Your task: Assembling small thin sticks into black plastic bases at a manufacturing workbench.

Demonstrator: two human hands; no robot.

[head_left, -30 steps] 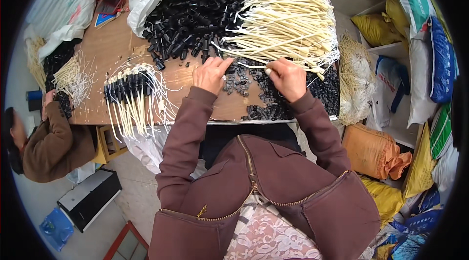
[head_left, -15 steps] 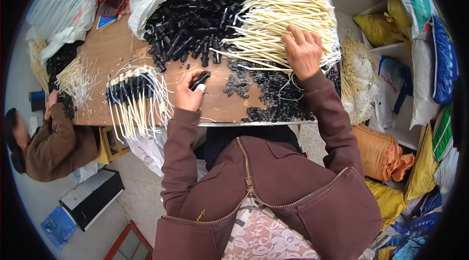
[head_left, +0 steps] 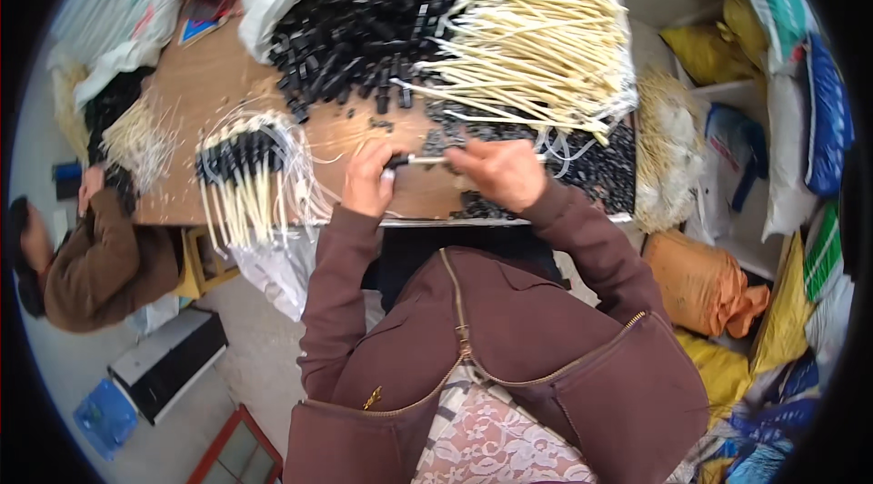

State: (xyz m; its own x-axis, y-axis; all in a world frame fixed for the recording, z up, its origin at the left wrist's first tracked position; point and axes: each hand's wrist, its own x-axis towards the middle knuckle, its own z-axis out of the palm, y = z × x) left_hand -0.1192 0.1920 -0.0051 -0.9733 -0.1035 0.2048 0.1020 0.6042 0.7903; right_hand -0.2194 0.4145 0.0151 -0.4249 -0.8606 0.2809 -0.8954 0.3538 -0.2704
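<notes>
Beyond the right hand [head_left: 500,171], blurred print marks a blue sack [head_left: 825,125]

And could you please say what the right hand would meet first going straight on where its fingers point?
The right hand, holding a pale stick, would probably meet the black fitting in the left hand first, though depth is hard to judge.

On my view: rods [head_left: 536,43], cream; fittings [head_left: 350,29], black; worktop [head_left: 214,61], brown; jacket [head_left: 500,320], plain maroon; lace [head_left: 505,429], pinkish-white, floral; sack [head_left: 691,279], orange; plastic bag [head_left: 105,418], blue.
</notes>
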